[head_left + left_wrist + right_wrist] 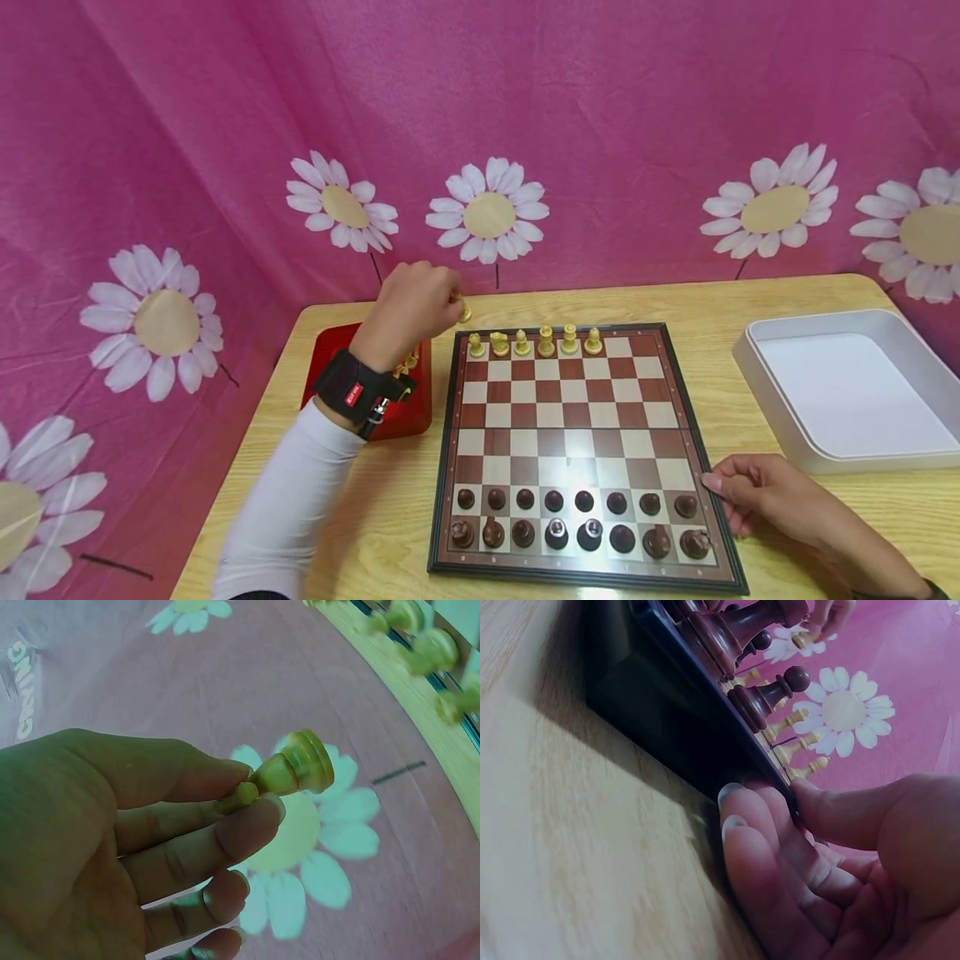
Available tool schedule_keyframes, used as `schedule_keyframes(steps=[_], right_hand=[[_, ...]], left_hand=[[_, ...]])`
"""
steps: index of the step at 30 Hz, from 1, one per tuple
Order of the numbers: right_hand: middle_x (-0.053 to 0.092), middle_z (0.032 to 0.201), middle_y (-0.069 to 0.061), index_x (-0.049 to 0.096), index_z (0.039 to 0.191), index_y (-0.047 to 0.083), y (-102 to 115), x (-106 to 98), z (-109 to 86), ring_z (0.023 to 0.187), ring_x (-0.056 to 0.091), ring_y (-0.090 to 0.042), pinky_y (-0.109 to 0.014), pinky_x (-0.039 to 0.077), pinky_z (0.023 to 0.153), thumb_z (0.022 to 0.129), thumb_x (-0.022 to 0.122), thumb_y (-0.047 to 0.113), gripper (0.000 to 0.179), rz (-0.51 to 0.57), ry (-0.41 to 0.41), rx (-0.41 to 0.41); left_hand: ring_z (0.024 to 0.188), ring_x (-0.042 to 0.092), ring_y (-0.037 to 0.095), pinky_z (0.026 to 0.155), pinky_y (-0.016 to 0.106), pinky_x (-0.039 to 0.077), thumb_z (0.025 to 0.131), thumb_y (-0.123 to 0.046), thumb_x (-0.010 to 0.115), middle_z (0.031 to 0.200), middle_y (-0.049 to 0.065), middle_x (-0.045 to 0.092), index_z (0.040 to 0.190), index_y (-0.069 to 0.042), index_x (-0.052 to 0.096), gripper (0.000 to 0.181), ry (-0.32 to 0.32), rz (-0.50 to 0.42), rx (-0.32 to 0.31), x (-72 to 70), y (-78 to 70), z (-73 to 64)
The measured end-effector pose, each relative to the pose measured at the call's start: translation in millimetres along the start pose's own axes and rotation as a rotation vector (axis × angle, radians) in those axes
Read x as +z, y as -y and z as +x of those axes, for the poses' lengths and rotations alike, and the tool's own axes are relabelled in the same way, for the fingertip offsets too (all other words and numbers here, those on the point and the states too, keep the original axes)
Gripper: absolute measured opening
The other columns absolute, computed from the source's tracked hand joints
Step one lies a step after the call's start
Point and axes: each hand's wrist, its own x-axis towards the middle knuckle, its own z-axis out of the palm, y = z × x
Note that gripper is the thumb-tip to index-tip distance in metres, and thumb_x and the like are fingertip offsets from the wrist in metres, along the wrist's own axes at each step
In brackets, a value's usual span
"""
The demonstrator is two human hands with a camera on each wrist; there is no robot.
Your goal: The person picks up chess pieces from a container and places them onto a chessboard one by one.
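Observation:
Above the table's back left, my left hand [422, 307] pinches a pale yellow chess piece [296, 766] between thumb and fingers. Its base points away from the hand; fingers partly hide its head. The chessboard [576, 414] lies below and to the right. Several pale pieces [546, 342] stand along its far row, the right end of that row bare. Two full rows of dark brown pieces [554, 501] stand on the near side. At the board's right edge my right hand [780, 496] grips the rim, thumb on top and fingers against the side.
A red box [408, 419] with more pale pieces in it stands left of the board, partly behind the left forearm. On the right is a white tray [776, 408]. Behind the wooden table [375, 525] hangs a pink cloth [615, 125] with daisies.

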Motion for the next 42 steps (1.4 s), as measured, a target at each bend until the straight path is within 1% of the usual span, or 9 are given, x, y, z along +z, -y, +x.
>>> schedule_keyframes(steps=[4, 12, 17, 21, 24, 28, 31, 37, 42], right_hand=[[0.061, 0.069, -0.011, 0.055, 0.098, -0.009, 2.5, -0.2, 0.3, 0.059, 0.060, -0.020, -0.037, 0.054, 0.055, 0.099, 0.049, 0.018, 0.028, -0.010, -0.002, 0.001], [0.062, 0.071, -0.012, 0.056, 0.099, -0.008, 4.8, -1.4, 1.2, 0.061, 0.060, -0.020, -0.037, 0.054, 0.056, 0.099, 0.051, 0.021, 0.029, -0.019, -0.010, 0.031], [0.061, 0.070, -0.011, 0.055, 0.099, -0.009, 3.6, -0.8, 0.6, 0.060, 0.060, -0.020, -0.037, 0.054, 0.055, 0.099, 0.050, 0.019, 0.029, -0.007, -0.008, 0.013], [0.061, 0.070, -0.011, 0.055, 0.099, -0.009, 2.4, 0.7, 1.0, 0.060, 0.061, -0.020, -0.037, 0.054, 0.055, 0.099, 0.050, 0.018, 0.028, -0.003, -0.003, 0.007], [0.061, 0.070, -0.011, 0.056, 0.099, -0.008, 1.6, 1.0, 1.0, 0.060, 0.060, -0.020, -0.036, 0.053, 0.055, 0.099, 0.050, 0.019, 0.028, -0.005, -0.006, 0.025], [0.061, 0.070, -0.011, 0.056, 0.099, -0.009, 1.2, 1.3, 0.7, 0.060, 0.061, -0.021, -0.036, 0.054, 0.055, 0.099, 0.050, 0.019, 0.028, -0.011, -0.008, 0.022], [0.061, 0.070, -0.011, 0.055, 0.098, -0.009, 1.2, 1.6, 0.6, 0.060, 0.061, -0.020, -0.036, 0.054, 0.055, 0.099, 0.050, 0.019, 0.028, -0.011, -0.007, 0.011], [0.061, 0.070, -0.011, 0.055, 0.098, -0.009, 1.5, 2.0, 0.8, 0.060, 0.060, -0.020, -0.037, 0.054, 0.055, 0.099, 0.050, 0.019, 0.028, -0.002, -0.005, 0.019], [0.061, 0.070, -0.012, 0.055, 0.099, -0.008, 0.6, 1.5, 1.0, 0.060, 0.060, -0.021, -0.037, 0.054, 0.055, 0.099, 0.051, 0.019, 0.028, -0.002, -0.012, 0.029]], left_hand=[[0.047, 0.025, 0.014, 0.042, 0.027, 0.019, 0.079, -0.009, 0.049, 0.050, -0.002, 0.027, 0.048, -0.013, 0.042, 0.032, -0.016, -0.010, 0.039, 1.1, -10.9, 9.2], [0.049, 0.025, 0.012, 0.041, 0.025, 0.019, 0.081, -0.010, 0.048, 0.052, -0.002, 0.027, 0.051, -0.015, 0.044, 0.030, 0.025, 0.004, 0.062, 4.2, -31.3, 22.2], [0.051, 0.023, 0.013, 0.042, 0.025, 0.017, 0.080, -0.009, 0.047, 0.054, -0.003, 0.025, 0.051, -0.015, 0.044, 0.030, 0.015, -0.004, 0.097, 6.6, -44.1, 27.2], [0.052, 0.022, 0.012, 0.042, 0.025, 0.016, 0.080, -0.008, 0.048, 0.054, -0.003, 0.024, 0.051, -0.016, 0.044, 0.030, 0.015, -0.022, 0.102, 9.4, -52.2, 31.0], [0.052, 0.022, 0.012, 0.043, 0.025, 0.016, 0.079, -0.007, 0.047, 0.054, -0.003, 0.024, 0.051, -0.016, 0.042, 0.030, 0.026, -0.020, 0.109, 10.8, -58.8, 34.9], [0.052, 0.025, 0.010, 0.044, 0.025, 0.017, 0.079, -0.009, 0.048, 0.054, -0.005, 0.025, 0.052, -0.017, 0.043, 0.028, 0.040, 0.002, 0.120, 11.0, -68.9, 40.0], [0.053, 0.026, 0.009, 0.044, 0.024, 0.018, 0.079, -0.011, 0.048, 0.055, -0.006, 0.026, 0.052, -0.019, 0.044, 0.028, 0.034, 0.019, 0.124, 11.2, -75.7, 43.6], [0.054, 0.026, 0.008, 0.044, 0.023, 0.017, 0.077, -0.010, 0.049, 0.055, -0.007, 0.025, 0.052, -0.019, 0.043, 0.027, 0.044, 0.012, 0.131, 11.0, -87.3, 51.2], [0.053, 0.025, 0.008, 0.044, 0.023, 0.016, 0.079, -0.010, 0.049, 0.055, -0.007, 0.025, 0.054, -0.019, 0.042, 0.027, 0.051, 0.003, 0.162, 13.7, -97.9, 57.5]])
